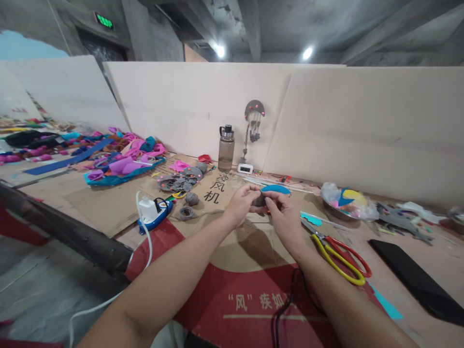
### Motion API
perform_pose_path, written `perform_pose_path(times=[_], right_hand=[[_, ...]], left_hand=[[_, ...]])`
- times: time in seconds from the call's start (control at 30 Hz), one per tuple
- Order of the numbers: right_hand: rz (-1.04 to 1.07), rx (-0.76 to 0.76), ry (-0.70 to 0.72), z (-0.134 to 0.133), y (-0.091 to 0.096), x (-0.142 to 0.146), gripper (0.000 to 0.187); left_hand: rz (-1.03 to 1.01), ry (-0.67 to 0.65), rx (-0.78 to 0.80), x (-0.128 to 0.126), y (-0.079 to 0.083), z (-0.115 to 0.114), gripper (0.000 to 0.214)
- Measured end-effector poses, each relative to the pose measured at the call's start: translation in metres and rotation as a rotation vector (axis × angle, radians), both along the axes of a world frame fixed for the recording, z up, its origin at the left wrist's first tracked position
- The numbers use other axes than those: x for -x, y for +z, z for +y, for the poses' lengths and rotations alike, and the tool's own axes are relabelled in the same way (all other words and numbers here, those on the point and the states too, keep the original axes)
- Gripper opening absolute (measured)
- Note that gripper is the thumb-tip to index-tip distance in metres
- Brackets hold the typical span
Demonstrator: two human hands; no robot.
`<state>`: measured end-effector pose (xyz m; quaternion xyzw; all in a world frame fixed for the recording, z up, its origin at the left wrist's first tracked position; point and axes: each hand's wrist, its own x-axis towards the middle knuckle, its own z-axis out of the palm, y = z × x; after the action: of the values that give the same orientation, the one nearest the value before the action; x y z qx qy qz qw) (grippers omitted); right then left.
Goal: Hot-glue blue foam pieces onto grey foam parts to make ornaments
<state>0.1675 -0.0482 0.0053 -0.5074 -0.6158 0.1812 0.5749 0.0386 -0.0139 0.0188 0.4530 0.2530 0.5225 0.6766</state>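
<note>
Both my hands meet above the cardboard-covered table (235, 246). My left hand (242, 203) pinches one side of a small grey felt piece (259, 199). My right hand (283, 212) is closed on its other side, fingers curled round it. Just behind the hands lies a blue crescent-shaped felt piece (276, 189). To the right of my right wrist lie scissors (339, 253) with one yellow and one red handle.
A glue gun (154, 212) with a white cable rests at the left. Grey felt cutouts (179, 182), a water bottle (226, 147), a small clock (245, 168), a metal dish of scraps (346, 200) and a black phone (416, 280) surround the hands. Cardboard walls stand behind.
</note>
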Motion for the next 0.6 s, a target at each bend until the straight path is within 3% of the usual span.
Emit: perform_pose_path(times=[0.27,0.4,0.6], right_hand=[[-0.181,-0.108,-0.009,-0.006,0.0,0.001,0.025],[-0.203,-0.079,0.004,-0.012,0.0,0.005,0.021],[-0.314,-0.055,0.132,-0.013,-0.01,0.013,0.021]], left_hand=[[-0.039,0.03,0.006,0.002,-0.001,0.004,0.022],[-0.078,0.107,0.002,0.008,0.0,0.014,0.021],[-0.161,0.284,-0.006,0.028,0.001,0.038,0.018]])
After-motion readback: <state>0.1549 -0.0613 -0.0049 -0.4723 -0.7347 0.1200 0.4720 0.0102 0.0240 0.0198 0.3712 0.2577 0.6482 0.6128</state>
